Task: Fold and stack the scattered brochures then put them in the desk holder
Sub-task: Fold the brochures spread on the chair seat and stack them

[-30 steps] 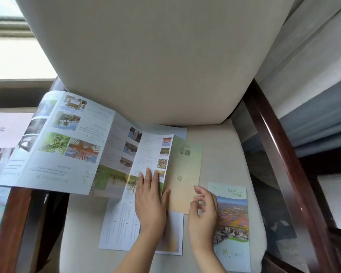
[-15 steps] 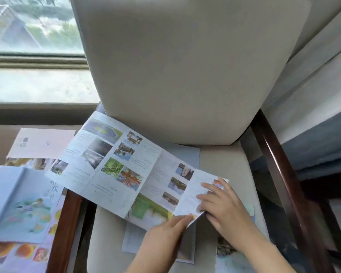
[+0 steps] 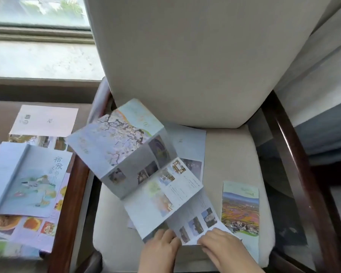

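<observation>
A long accordion brochure [image 3: 146,174] with photo panels lies half folded on the cream chair seat [image 3: 232,154], its far panels flipped over to show a blossom picture. My left hand [image 3: 159,247] and my right hand [image 3: 222,247] grip its near end at the seat's front edge. A folded brochure [image 3: 240,209] with a colourful field picture lies flat to the right of my hands. Another pale sheet [image 3: 189,142] lies under the accordion brochure. No desk holder is in view.
Several more brochures [image 3: 30,174] lie spread on the low table at left, beyond the dark wooden armrest [image 3: 67,223]. The chair's tall backrest [image 3: 195,56] rises behind the seat. A second dark armrest [image 3: 295,174] runs down the right side. A window sill is at top left.
The far panels of the long brochure have swung over toward the seat, showing the blossom side. Both hands have slid down to its near end by the seat's front edge.
</observation>
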A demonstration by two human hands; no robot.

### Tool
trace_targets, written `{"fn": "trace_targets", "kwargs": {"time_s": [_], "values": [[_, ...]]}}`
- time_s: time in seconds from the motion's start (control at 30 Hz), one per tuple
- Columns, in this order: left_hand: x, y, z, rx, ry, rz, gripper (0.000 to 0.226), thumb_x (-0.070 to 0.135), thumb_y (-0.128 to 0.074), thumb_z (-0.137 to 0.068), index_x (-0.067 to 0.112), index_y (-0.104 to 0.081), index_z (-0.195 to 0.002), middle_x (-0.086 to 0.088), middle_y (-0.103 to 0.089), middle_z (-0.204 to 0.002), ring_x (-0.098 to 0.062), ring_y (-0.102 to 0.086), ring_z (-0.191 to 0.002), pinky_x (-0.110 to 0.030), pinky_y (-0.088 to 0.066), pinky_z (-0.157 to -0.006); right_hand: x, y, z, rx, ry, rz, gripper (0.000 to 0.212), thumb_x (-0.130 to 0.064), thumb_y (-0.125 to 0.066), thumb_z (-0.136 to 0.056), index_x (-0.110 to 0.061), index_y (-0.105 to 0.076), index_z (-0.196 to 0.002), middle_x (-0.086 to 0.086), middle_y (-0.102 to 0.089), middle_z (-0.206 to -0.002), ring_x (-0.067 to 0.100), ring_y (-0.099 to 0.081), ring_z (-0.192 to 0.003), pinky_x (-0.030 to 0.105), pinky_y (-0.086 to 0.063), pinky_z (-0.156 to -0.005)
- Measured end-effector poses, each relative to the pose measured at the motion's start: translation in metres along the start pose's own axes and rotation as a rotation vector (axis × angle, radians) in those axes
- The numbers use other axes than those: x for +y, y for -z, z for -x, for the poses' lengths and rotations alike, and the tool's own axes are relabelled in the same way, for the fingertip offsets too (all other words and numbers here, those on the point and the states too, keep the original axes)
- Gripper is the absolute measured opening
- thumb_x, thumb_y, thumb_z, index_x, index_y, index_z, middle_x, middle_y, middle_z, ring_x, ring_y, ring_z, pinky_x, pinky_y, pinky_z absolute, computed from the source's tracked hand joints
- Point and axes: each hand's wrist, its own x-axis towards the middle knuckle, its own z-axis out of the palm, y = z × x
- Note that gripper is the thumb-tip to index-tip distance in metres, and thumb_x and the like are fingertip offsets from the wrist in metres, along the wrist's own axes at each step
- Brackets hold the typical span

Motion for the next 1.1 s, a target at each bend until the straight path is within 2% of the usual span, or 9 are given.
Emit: {"fn": "trace_targets", "kwargs": {"time_s": [0.2, 0.4, 0.47, 0.57, 0.7, 0.77, 0.87, 0.97, 1.1], "values": [[-0.015, -0.012, -0.002, 0.175, 0.140, 0.073, 0.027, 0.003, -0.085, -0.040, 0.012, -0.064, -0.055, -0.011, -0.074, -0.105, -0.027, -0.072, -0.096, -0.028, -0.058, -0.060, -0.009, -0.007, -0.027, 0.122, -0.024, 0.039, 0.043, -0.017, -0.085, -0.031, -0.032, -0.066, -0.066, -0.016, -0.061, -0.067, 0.005, -0.062, -0.063, 0.012, -0.045, -0.053], [-0.041, -0.009, -0.026, 0.065, 0.248, 0.102, 0.083, 0.020, -0.079, -0.057, 0.011, -0.050, -0.133, -0.014, -0.042, -0.147, -0.030, -0.045, -0.134, -0.036, -0.045, -0.104, 0.008, -0.003, -0.071, 0.262, -0.050, 0.044, 0.034, -0.010, -0.077, -0.065, -0.023, -0.063, -0.094, 0.001, -0.059, -0.128, 0.022, -0.056, -0.122, 0.035, -0.046, -0.099], [-0.051, -0.015, -0.039, 0.012, 0.240, 0.076, 0.092, 0.035, -0.064, -0.079, 0.016, -0.011, -0.151, -0.004, -0.009, -0.161, -0.021, -0.010, -0.149, -0.033, -0.015, -0.121, 0.019, -0.007, -0.087, 0.166, -0.084, 0.032, 0.059, -0.019, -0.067, -0.078, -0.024, -0.046, -0.133, -0.004, -0.025, -0.156, 0.018, -0.024, -0.145, 0.037, -0.017, -0.118], [-0.060, -0.026, -0.054, -0.021, 0.217, 0.049, 0.092, 0.042, -0.058, -0.087, 0.021, 0.003, -0.152, 0.005, 0.005, -0.161, -0.014, 0.005, -0.149, -0.030, -0.002, -0.121, 0.034, -0.019, -0.104, 0.030, -0.126, 0.139, 0.088, -0.032, -0.058, -0.087, -0.029, 0.003, -0.150, -0.011, 0.015, -0.158, 0.011, 0.011, -0.147, 0.036, 0.009, -0.119], [-0.066, -0.030, -0.052, 0.019, 0.173, 0.049, 0.079, 0.036, -0.073, -0.076, 0.023, -0.035, -0.144, 0.005, -0.030, -0.156, -0.015, -0.033, -0.141, -0.030, -0.032, -0.114, 0.037, -0.023, -0.102, 0.082, -0.109, 0.221, 0.082, -0.039, -0.070, -0.077, -0.024, -0.030, -0.147, -0.004, -0.027, -0.156, 0.016, -0.028, -0.143, 0.046, -0.008, -0.118], [-0.065, -0.034, -0.046, 0.109, 0.112, 0.094, 0.061, 0.025, -0.087, -0.054, 0.022, -0.067, -0.112, 0.004, -0.067, -0.121, -0.016, -0.067, -0.104, -0.027, -0.056, -0.081, 0.035, -0.023, -0.097, 0.178, -0.064, 0.240, 0.065, -0.037, -0.083, -0.062, -0.023, -0.062, -0.121, -0.005, -0.064, -0.127, 0.015, -0.062, -0.114, 0.047, -0.037, -0.110], [-0.058, -0.031, -0.039, 0.234, 0.055, 0.107, 0.038, 0.017, -0.086, -0.052, 0.028, -0.070, -0.084, 0.012, -0.068, -0.081, -0.013, -0.065, -0.071, -0.025, -0.053, -0.063, 0.028, -0.022, -0.086, 0.339, -0.008, 0.150, 0.033, -0.027, -0.086, -0.057, -0.024, -0.066, -0.083, -0.011, -0.066, -0.080, 0.013, -0.063, -0.074, 0.028, -0.045, -0.091], [-0.059, -0.017, -0.030, 0.423, 0.057, 0.108, 0.028, 0.025, -0.081, -0.067, 0.029, -0.068, -0.091, 0.012, -0.068, -0.088, -0.012, -0.058, -0.090, -0.037, -0.048, -0.092, 0.020, -0.013, -0.069, 0.382, -0.071, 0.042, 0.027, -0.024, -0.084, -0.065, -0.025, -0.060, -0.075, -0.012, -0.058, -0.070, 0.011, -0.056, -0.066, 0.020, -0.041, -0.062], [-0.060, 0.007, -0.011, 0.692, 0.495, 0.492, 0.082, 0.044, -0.076, -0.070, 0.025, -0.038, -0.140, 0.008, -0.038, -0.143, -0.007, -0.031, -0.135, -0.026, -0.021, -0.114, 0.006, 0.005, -0.044, 0.462, -0.249, -0.333, 0.021, -0.021, -0.075, -0.076, -0.032, -0.058, -0.082, -0.015, -0.062, -0.076, 0.004, -0.057, -0.070, 0.026, -0.048, -0.057]]}}
